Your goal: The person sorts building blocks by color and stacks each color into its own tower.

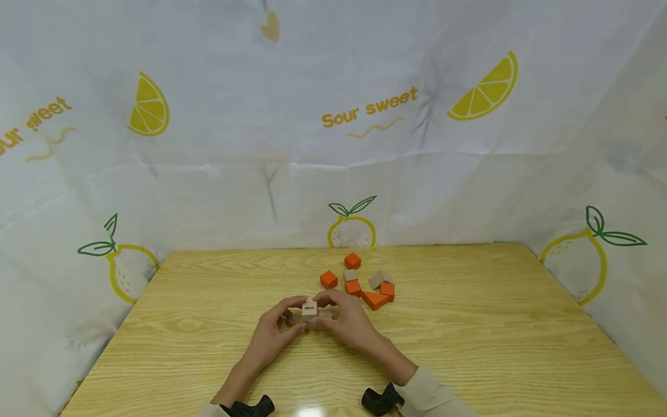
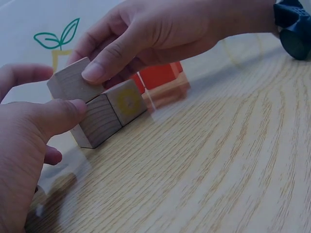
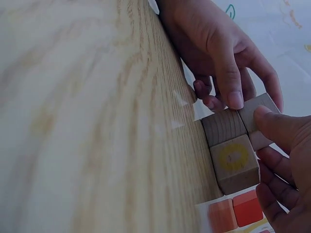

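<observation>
Two hands (image 1: 273,331) (image 1: 353,324) — gripping a wooden block (image 1: 310,311), lower blocks (image 3: 224,128) (image 3: 234,158) (touching pair)

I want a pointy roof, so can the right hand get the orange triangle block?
Probably yes, once it lets go: the right hand is pinching the top wooden block, but the orange triangle block lies close by, with nothing seen between them.

Blk (image 1: 310,310) atop lower blk (image 2: 99,121) (others (image 1: 329,280) bhnd).
</observation>
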Tool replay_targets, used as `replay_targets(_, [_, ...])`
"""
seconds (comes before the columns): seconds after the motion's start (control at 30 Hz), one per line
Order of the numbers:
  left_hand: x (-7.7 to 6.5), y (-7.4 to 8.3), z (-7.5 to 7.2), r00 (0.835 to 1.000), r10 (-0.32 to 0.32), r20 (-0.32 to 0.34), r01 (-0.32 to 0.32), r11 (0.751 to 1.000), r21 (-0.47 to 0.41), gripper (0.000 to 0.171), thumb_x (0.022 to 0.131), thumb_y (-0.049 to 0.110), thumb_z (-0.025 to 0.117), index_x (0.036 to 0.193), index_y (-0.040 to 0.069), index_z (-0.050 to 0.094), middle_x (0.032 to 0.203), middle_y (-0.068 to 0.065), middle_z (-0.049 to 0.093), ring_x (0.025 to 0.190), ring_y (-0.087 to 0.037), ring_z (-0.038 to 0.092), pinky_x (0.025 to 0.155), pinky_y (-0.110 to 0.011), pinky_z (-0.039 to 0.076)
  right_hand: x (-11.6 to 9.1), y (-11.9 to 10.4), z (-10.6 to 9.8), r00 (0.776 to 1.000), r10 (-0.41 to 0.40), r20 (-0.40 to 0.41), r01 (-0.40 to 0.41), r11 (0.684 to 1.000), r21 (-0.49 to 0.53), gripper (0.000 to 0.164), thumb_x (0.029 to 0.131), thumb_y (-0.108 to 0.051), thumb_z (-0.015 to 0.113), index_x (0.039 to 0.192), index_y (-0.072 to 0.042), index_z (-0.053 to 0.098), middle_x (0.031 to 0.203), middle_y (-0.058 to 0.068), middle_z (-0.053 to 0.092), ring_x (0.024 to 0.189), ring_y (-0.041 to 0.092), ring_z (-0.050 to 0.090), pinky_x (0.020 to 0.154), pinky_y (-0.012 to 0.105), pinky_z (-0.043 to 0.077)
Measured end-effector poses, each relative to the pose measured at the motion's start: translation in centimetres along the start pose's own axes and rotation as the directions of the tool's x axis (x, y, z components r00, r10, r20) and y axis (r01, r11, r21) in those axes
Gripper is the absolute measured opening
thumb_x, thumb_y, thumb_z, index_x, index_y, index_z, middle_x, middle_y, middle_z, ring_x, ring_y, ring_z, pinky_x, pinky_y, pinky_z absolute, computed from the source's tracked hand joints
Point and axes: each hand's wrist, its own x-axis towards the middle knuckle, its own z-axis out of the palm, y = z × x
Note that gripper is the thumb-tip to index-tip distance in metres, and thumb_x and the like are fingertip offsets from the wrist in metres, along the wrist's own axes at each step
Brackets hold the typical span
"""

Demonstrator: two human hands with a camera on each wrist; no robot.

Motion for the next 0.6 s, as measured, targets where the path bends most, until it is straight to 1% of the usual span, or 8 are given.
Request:
replay_targets(0.17, [-0.03, 0.1, 0.09, 1.0, 0.004, -0.01, -0.004, 1.0, -0.022, 0.045, 0.082, 0.011, 0.075, 0.124, 0.018, 0.062, 0.093, 0.0, 0.06, 0.07, -0.022, 0.05, 0.055, -0.025, 0.037, -0.01, 0.11, 0.04, 1.0, -0.009, -0.002, 0.009, 1.0, -0.008, 0.032, 0.083, -0.018, 0.076, 0.112, -0.011, 0.064, 0.103, 0.001, 0.064, 0.097, 0.022, 0.06, 0.083, 0.041, 0.047])
replay_targets(0.3, [-0.01, 0.26, -0.02, 1.0, -0.021, -0.006, 0.021, 1.0, -0.015, 0.044, 0.082, 0.013, 0.075, 0.123, 0.021, 0.062, 0.093, 0.002, 0.06, 0.07, -0.018, 0.051, 0.055, -0.024, 0.038, -0.06, 0.13, 0.03, 1.0, -0.016, -0.005, 0.016, 1.0, -0.016, 0.033, 0.083, -0.018, 0.076, 0.112, -0.011, 0.063, 0.103, 0.003, 0.064, 0.097, 0.022, 0.06, 0.083, 0.041, 0.047])
replay_targets(0.43, [0.01, 0.26, -0.05, 0.999, -0.036, -0.001, 0.036, 0.999, -0.005, 0.044, 0.082, 0.014, 0.075, 0.123, 0.024, 0.062, 0.098, 0.004, 0.06, 0.072, -0.015, 0.051, 0.056, -0.024, 0.039, -0.05, 0.14, 0.0, 1.0, -0.01, 0.0, 0.01, 1.0, -0.012, 0.033, 0.083, -0.019, 0.076, 0.113, -0.011, 0.063, 0.103, 0.003, 0.064, 0.098, 0.022, 0.06, 0.083, 0.041, 0.047])
replay_targets(0.6, [0.01, 0.26, -0.03, 0.999, -0.032, -0.006, 0.032, 0.999, -0.011, 0.043, 0.082, 0.013, 0.075, 0.122, 0.022, 0.062, 0.1, 0.003, 0.061, 0.072, -0.019, 0.051, 0.055, -0.024, 0.038, -0.04, 0.11, -0.06, 1.0, 0.002, 0.01, -0.002, 1.0, 0.002, 0.034, 0.084, -0.02, 0.076, 0.113, -0.011, 0.063, 0.104, 0.003, 0.064, 0.099, 0.022, 0.06, 0.085, 0.042, 0.046])
